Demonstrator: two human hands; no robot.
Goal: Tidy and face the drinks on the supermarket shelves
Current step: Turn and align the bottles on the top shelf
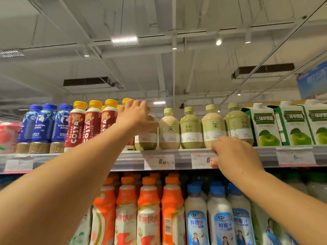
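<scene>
On the top shelf (131,157) stands a row of round tea bottles with pale green caps. My left hand (136,115) is wrapped around the upper part of the leftmost one, a green tea bottle (146,140), hiding its cap. Beside it stand a beige tea bottle (169,129), a green one (191,129), a second beige one (213,126) and another green one (238,122). My right hand (233,154) rests on the shelf's front edge at the base of the second beige bottle, fingers over a price tag (201,160).
Red Costa coffee bottles (92,124) and blue coffee bottles (42,126) stand left of my left hand. Green-and-white cartons (265,124) fill the right. On the shelf below stand orange-capped bottles (148,209) and blue-capped coconut drinks (219,214).
</scene>
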